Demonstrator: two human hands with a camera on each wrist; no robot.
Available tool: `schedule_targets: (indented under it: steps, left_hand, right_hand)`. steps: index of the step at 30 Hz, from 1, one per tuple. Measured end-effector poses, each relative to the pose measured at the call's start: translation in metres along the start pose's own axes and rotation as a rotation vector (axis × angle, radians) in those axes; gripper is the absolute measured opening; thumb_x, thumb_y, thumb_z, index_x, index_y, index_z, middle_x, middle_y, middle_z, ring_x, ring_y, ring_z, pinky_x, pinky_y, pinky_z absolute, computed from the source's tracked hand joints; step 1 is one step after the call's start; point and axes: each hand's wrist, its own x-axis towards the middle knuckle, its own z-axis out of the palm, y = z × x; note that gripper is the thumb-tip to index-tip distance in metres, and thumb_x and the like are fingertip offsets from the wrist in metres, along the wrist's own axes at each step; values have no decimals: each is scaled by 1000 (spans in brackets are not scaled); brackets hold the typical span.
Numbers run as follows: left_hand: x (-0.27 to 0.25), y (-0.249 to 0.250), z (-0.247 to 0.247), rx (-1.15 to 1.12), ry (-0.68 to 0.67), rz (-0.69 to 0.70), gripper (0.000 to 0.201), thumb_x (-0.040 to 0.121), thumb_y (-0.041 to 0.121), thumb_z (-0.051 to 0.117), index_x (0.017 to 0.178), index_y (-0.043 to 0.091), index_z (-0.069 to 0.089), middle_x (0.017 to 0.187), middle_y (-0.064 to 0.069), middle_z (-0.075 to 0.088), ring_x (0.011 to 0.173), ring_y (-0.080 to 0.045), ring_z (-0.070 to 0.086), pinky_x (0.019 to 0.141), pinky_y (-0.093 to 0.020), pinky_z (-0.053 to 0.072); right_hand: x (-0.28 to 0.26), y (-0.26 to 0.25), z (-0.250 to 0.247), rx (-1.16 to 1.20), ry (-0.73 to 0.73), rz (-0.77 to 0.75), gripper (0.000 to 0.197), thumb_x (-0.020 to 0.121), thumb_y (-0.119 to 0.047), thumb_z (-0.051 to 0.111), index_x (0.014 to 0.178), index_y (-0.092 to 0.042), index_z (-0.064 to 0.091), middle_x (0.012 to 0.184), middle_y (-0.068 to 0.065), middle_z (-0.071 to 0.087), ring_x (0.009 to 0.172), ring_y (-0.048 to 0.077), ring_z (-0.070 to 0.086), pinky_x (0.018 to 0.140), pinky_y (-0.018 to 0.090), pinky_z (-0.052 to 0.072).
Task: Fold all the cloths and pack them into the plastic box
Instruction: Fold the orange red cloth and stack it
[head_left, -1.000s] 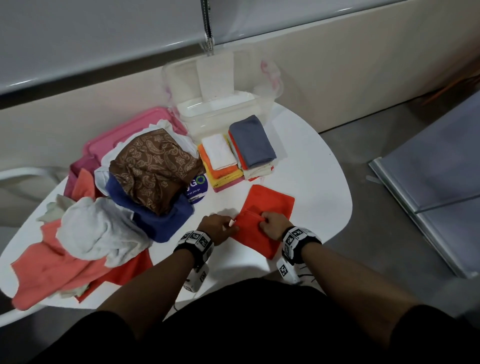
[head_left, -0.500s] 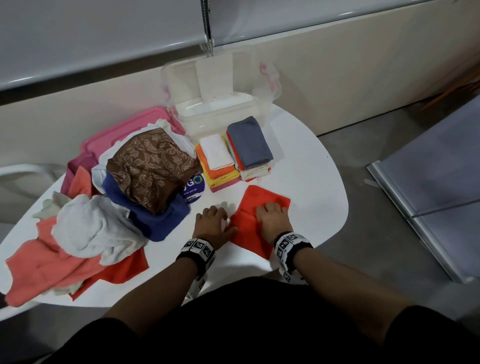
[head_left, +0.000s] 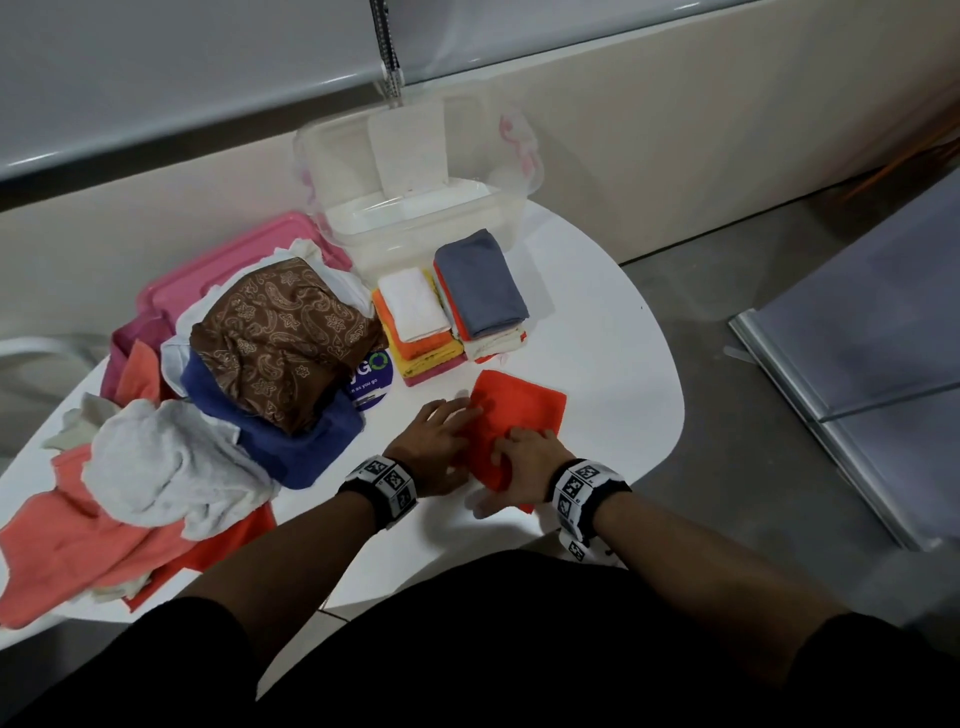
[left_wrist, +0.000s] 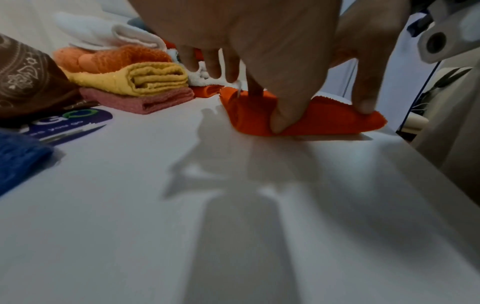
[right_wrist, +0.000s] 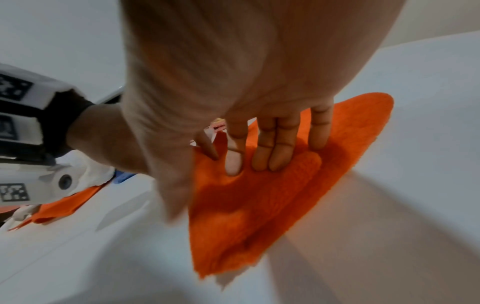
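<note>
The small orange terry cloth (head_left: 511, 415) lies folded once on the round white table (head_left: 613, 364), near the person's edge and just in front of the two stacks of folded cloths (head_left: 452, 312). The left hand (head_left: 441, 441) presses on its left part; in the left wrist view the thumb and fingertips pinch the doubled fold at the near edge. The right hand (head_left: 524, 457) rests on it with straight fingers (right_wrist: 275, 144), flattening a raised ridge and gripping nothing.

The cloth looks light, soft and limp, with a napped pile that should cling to itself and hold a crease poorly. It probably will not slide much on the smooth tabletop while a palm weighs it down, yet any lifted layer is likely to sag or spring open. The best hold seems to be at the two corners of a free edge, pinching both layers together, while the other palm pins the fold line.

The clear plastic box (head_left: 415, 218) stands open at the table's far side, behind the stacks. A heap of unfolded cloths (head_left: 208, 415) waits to the left.
</note>
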Motion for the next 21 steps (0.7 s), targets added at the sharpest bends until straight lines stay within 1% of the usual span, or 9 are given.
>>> schedule_targets:
  steps: [3, 5, 6, 8, 11, 13, 16, 18, 21]
  left_hand:
    - [20, 0, -15, -161, -36, -164, 51, 72, 59, 44, 93, 24, 73, 119, -1, 66, 120, -25, 53, 100, -39, 36]
    - [32, -3, -21, -406, -35, -405, 59, 69, 65, 37, 96, 23, 68, 94, 0, 68, 95, -24, 61, 85, -33, 42]
    - [36, -5, -21, -524, -25, -517, 59, 71, 65, 39, 101, 22, 65, 90, 0, 65, 88, -23, 60, 78, -31, 42]
    - [43, -7, -16, -689, 12, -689, 59, 73, 65, 45, 110, 21, 59, 91, -2, 63, 84, -23, 57, 75, -29, 39]
    - [50, -7, -10, -922, 7, -861, 69, 65, 64, 61, 118, 20, 55, 102, -2, 65, 96, -24, 59, 86, -31, 42]
    - [53, -8, -3, -932, 0, -906, 67, 70, 56, 70, 123, 19, 54, 111, -2, 66, 106, -25, 60, 94, -32, 42]
    - [57, -6, 11, -753, 42, -932, 37, 92, 44, 59, 117, 16, 59, 110, -7, 69, 105, -28, 62, 84, -28, 41]
    - [61, -1, 12, -701, 37, -969, 31, 95, 43, 54, 108, 16, 61, 105, -10, 69, 101, -32, 63, 79, -29, 42]
    - [65, 5, 12, -638, 47, -1010, 34, 93, 48, 50, 100, 17, 61, 97, -10, 69, 96, -34, 63, 81, -34, 46]
  right_hand:
    - [-2, 6, -6, 30, 27, 2, 98, 51, -85, 62, 126, -24, 51, 121, 2, 58, 113, 24, 54, 99, 41, 38]
    - [1, 16, -12, 111, 92, 46, 75, 67, -60, 71, 128, -21, 49, 120, 6, 63, 110, 29, 60, 93, 36, 44]
    - [3, 22, -16, 186, 129, 86, 63, 73, -46, 73, 126, -21, 50, 118, 8, 65, 107, 32, 62, 89, 35, 47]
    - [8, 35, -27, 395, 190, 182, 52, 77, -28, 73, 124, -22, 52, 114, 11, 67, 103, 34, 63, 85, 33, 50]
    - [18, 54, -38, 653, 268, 343, 43, 78, -13, 66, 119, -21, 57, 109, 12, 66, 101, 32, 63, 83, 30, 49]
    - [24, 64, -40, 677, 268, 398, 41, 81, -13, 63, 122, -17, 57, 112, 12, 66, 105, 33, 61, 84, 29, 46]
    - [29, 73, -39, 664, 245, 434, 39, 86, -20, 64, 124, -13, 57, 120, 13, 65, 113, 34, 58, 90, 32, 44]
    - [31, 76, -39, 698, 246, 451, 41, 91, -32, 62, 125, -9, 57, 123, 13, 63, 116, 34, 57, 94, 34, 44]
    - [35, 79, -39, 740, 264, 474, 45, 96, -40, 55, 126, -6, 54, 125, 16, 61, 116, 34, 56, 93, 34, 42]
